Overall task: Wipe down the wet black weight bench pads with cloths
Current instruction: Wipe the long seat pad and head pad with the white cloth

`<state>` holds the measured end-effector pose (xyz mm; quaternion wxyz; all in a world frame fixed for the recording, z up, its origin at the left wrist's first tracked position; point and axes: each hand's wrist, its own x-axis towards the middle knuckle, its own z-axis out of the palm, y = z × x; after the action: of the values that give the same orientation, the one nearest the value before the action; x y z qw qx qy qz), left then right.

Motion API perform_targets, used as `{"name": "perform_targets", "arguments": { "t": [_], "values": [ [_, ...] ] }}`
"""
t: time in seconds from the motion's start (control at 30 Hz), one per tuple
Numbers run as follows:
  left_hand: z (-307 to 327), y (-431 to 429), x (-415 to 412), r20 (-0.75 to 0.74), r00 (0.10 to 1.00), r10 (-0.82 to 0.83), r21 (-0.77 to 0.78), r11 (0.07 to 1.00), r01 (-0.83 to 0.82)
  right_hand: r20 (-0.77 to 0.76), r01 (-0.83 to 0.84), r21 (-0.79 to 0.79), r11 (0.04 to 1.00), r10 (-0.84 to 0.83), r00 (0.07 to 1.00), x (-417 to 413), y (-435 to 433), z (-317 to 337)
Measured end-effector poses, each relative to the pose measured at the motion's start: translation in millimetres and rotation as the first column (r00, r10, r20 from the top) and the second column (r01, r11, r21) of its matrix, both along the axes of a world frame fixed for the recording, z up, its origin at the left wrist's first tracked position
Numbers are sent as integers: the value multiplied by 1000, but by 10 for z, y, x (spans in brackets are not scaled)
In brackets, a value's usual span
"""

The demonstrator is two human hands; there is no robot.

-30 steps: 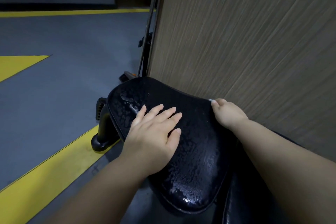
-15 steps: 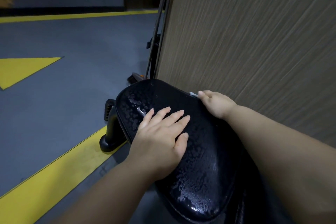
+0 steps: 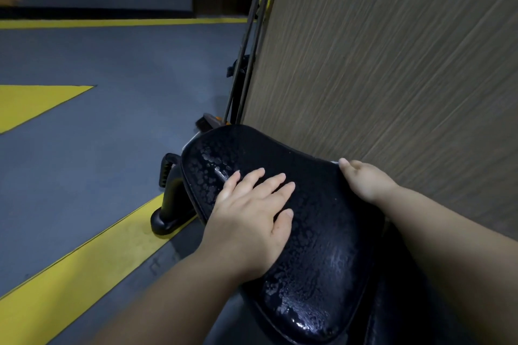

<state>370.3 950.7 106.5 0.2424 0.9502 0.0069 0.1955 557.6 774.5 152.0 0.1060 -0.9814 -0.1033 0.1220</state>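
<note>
Two bare hands, one wet black bench pad (image 3: 322, 232) beaded with droplets, set just beside a wood-grain panel (image 3: 392, 64) on the right. Left hand (image 3: 252, 216) laid flat on the pad's top, all five digits straight and slightly spread, grasping nothing. Right hand (image 3: 364, 179) at the pad's far edge against the panel, one fingertip showing, the rest hidden behind the edge; cannot tell what, if anything, is gripped there. One small white sliver (image 3: 334, 161) touching that fingertip, too small to identify. Part of a second black pad (image 3: 392, 316) at lower right. To the left, one black frame foot (image 3: 168, 213) on grey floor (image 3: 112, 134) with three yellow markings (image 3: 84, 260)
</note>
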Motion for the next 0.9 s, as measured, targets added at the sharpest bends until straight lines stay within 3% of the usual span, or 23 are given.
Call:
{"name": "perform_targets", "arguments": {
  "t": [0.17,0.27,0.4,0.6,0.9],
  "values": [
    [-51,4,16,71,997,8,5,1000,-8,-73,-163,-57,985,159,985,54,811,43],
    [-64,9,24,97,995,4,-8,1000,-3,-96,-233,-4,972,232,968,45,1266,44],
    [-64,16,16,88,996,3,-22,1000,-1,-128,-269,27,963,271,954,53,1261,50],
    [1,33,-7,33,999,-7,-25,1000,8,-85,-136,-53,989,131,988,187,547,19],
    [20,33,-15,-16,1000,-15,-32,999,15,-89,141,8,990,-140,986,182,-291,-76]
  ]
}}
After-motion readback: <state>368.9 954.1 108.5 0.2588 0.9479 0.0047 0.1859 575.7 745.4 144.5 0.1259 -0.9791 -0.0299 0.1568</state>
